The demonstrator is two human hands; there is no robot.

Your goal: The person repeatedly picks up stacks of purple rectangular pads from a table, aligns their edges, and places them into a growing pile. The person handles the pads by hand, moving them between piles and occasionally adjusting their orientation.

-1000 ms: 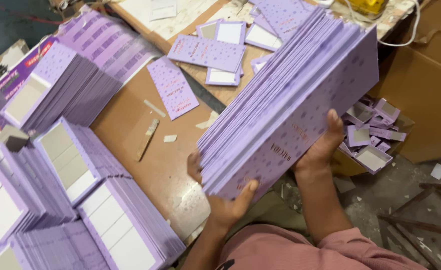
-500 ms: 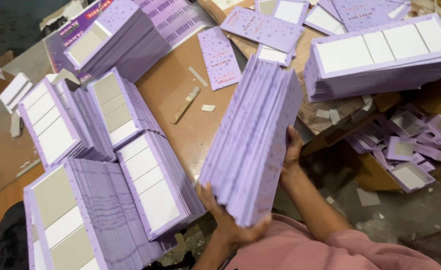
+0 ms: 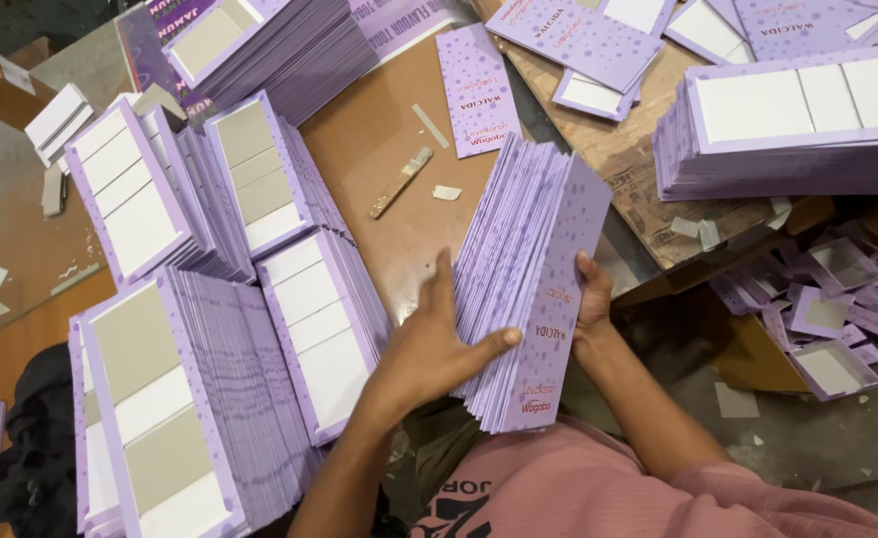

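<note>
Purple card stack [image 3: 528,289] stands edgewise between left hand [image 3: 439,349] and right hand [image 3: 591,304].

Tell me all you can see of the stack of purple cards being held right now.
The stack of purple cards is a thick bundle of flat, dotted lilac card sheets with red print, standing on edge and tilted, edges fanned slightly. It sits near the brown table, above the person's lap. The left hand presses its left face, thumb across the edges; the right hand grips its right face.

Head-worn camera looks steeply down, close over the table [image 3: 379,149].
</note>
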